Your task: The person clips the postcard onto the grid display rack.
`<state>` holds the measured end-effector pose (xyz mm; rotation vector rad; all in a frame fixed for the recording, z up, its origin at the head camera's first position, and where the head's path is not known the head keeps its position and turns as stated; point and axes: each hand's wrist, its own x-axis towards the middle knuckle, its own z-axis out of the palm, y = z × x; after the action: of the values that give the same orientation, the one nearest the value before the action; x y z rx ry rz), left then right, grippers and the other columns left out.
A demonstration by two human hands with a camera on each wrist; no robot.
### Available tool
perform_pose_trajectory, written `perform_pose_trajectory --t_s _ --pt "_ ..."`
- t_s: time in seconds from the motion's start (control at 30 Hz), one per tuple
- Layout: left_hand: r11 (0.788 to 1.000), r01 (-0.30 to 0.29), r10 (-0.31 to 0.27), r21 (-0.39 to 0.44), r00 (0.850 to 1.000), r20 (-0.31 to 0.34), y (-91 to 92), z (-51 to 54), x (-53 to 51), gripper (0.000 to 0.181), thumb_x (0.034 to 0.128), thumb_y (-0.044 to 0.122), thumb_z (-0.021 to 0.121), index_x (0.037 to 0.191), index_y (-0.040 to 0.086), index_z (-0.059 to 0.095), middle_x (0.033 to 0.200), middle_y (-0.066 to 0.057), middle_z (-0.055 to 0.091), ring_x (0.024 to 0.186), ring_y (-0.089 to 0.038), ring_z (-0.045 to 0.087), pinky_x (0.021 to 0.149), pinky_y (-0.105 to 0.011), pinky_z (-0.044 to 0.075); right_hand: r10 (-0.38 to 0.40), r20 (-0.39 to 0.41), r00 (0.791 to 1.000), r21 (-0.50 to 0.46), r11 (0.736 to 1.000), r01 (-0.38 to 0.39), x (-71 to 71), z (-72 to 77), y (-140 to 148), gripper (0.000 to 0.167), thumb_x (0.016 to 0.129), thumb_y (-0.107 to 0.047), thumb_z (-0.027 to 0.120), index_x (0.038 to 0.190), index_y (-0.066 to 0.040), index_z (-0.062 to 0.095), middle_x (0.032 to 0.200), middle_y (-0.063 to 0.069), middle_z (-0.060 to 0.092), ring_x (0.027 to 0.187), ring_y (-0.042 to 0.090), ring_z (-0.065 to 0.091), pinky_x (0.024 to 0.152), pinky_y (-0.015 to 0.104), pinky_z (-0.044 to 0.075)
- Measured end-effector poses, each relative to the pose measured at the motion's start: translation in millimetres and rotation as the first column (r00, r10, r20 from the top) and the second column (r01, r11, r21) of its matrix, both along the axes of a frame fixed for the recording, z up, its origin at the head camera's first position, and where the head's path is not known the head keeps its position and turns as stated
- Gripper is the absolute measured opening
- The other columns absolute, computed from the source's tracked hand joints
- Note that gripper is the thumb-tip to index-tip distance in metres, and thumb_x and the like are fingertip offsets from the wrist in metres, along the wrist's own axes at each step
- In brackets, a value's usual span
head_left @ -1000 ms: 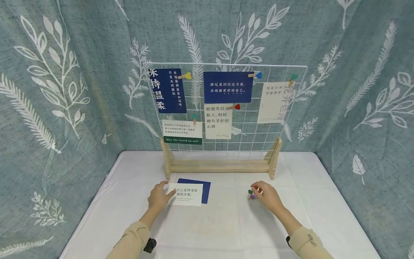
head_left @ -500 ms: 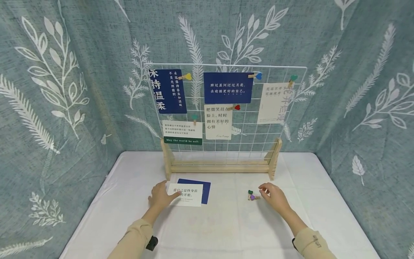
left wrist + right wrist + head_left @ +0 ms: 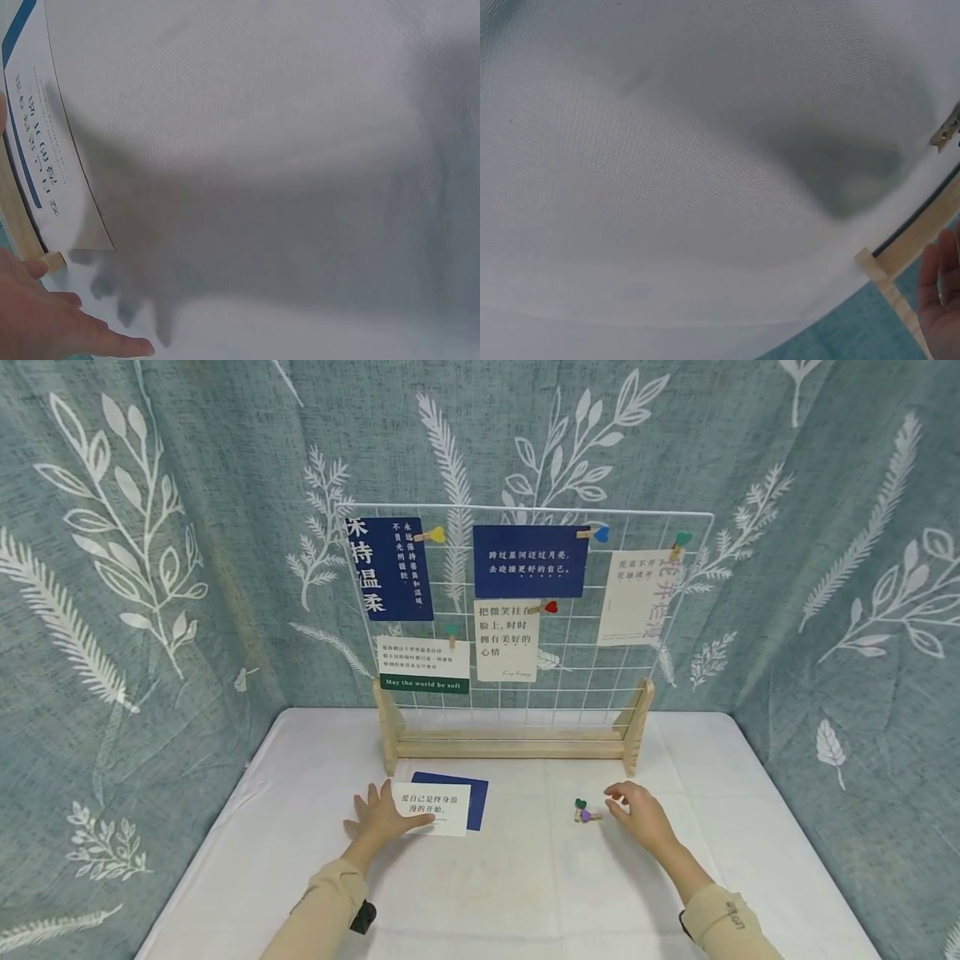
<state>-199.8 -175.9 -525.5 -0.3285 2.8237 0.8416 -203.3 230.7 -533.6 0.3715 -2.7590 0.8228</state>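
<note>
My left hand point(image 3: 377, 820) is spread over the left edge of a white card point(image 3: 452, 820) with dark printed characters, thumb stretched across its face. Whether the hand touches it I cannot tell. Beneath this card a blue card point(image 3: 478, 802) sticks out at the back and right. In the left wrist view, the fingers of the hand point(image 3: 64, 319) are straight, apart from the card point(image 3: 56, 157). My right hand point(image 3: 641, 817), loosely bent and holding nothing, hovers just right of small wooden clothespins, one with a green heart point(image 3: 581, 804), one with a purple heart point(image 3: 587, 817).
Behind stands a white wire grid point(image 3: 570, 693) on a wooden base point(image 3: 510, 749). Several cards hang on it from heart clothespins, among them a blue card point(image 3: 529, 562) and a white-and-green card point(image 3: 423, 666). A patterned curtain point(image 3: 187, 610) surrounds the white table point(image 3: 510, 893).
My left hand has spread its fingers and its thumb has slid right over the white card. My right hand has drawn back to the right from the clothespins. The cards lie as before.
</note>
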Motion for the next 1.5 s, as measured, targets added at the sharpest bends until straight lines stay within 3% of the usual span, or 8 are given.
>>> perform_pose_trajectory --t_s 0.43,0.73,1.17,1.5 --pt "0.997 -0.079 0.078 0.018 0.995 0.058 3.8 -5.1 3.4 0.128 0.0619 0.058 0.079 0.147 -0.006 0.008 0.15 -0.038 0.003 0.136 -0.059 -0.001 0.1 -0.079 0.005 0.001 0.068 0.998 0.009 1.0 -0.001 0.8 0.0 2 0.015 0.083 -0.002 0.066 0.098 0.002 0.065 0.089 0.014 0.065 0.08 0.027 0.061 0.072 0.041 0.052" --pt "0.997 -0.07 0.067 0.031 0.994 0.088 4.4 -9.9 4.5 0.136 0.0558 0.062 0.08 0.146 -0.009 0.008 0.15 -0.037 -0.002 0.138 -0.056 -0.006 0.103 -0.076 -0.001 0.009 0.101 0.995 0.0 1.0 -0.009 -0.3 -0.2 3 0.016 0.084 -0.003 0.066 0.099 0.002 0.065 0.09 0.014 0.066 0.081 0.028 0.062 0.073 0.043 0.053" --pt "0.995 -0.088 0.087 0.039 0.996 0.008 0.4 -21.4 11.9 0.112 0.0662 0.04 0.081 0.147 -0.002 0.015 0.152 -0.033 -0.001 0.14 -0.053 -0.005 0.105 -0.074 -0.004 0.007 0.1 0.995 0.001 1.0 -0.007 3.4 -5.6 5 0.016 0.083 -0.003 0.066 0.098 0.002 0.065 0.089 0.014 0.066 0.08 0.028 0.062 0.072 0.041 0.053" --pt "0.98 -0.133 0.133 0.148 0.991 0.008 3.8 -22.8 11.4 0.106 0.0665 0.028 0.084 0.145 0.002 0.017 0.152 -0.032 -0.006 0.139 -0.052 -0.012 0.101 -0.074 -0.014 0.0 0.109 0.994 0.002 1.0 -0.001 5.0 -7.6 1 0.016 0.084 -0.006 0.066 0.099 0.0 0.066 0.089 0.012 0.066 0.081 0.026 0.062 0.072 0.04 0.052"
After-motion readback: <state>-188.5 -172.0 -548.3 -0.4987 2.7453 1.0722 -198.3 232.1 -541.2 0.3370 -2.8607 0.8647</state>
